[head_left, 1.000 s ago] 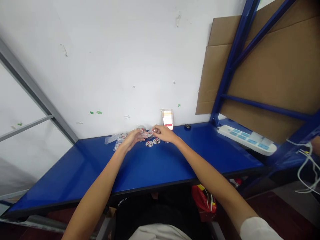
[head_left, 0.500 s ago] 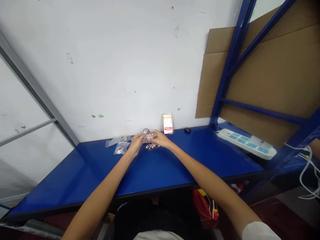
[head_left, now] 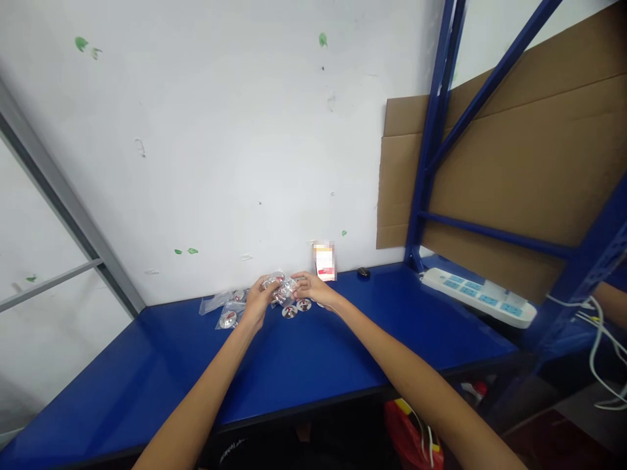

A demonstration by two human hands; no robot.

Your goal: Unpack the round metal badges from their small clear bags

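Left hand: packet of clear plastic and shiny discs held between thumb and fingers.
Right hand: packet's edge pinched in narrowed fingertips.
Bagged discs: laid left of the left fingers.
Bare discs: laid just on the near side of the right fingertips; one partly hidden.
Progress: judged partway; some discs bagged, others left unbagged, packet handling apparently unfinished.

Crinkled clear plastic is held up beside a silvery, red-marked disc.
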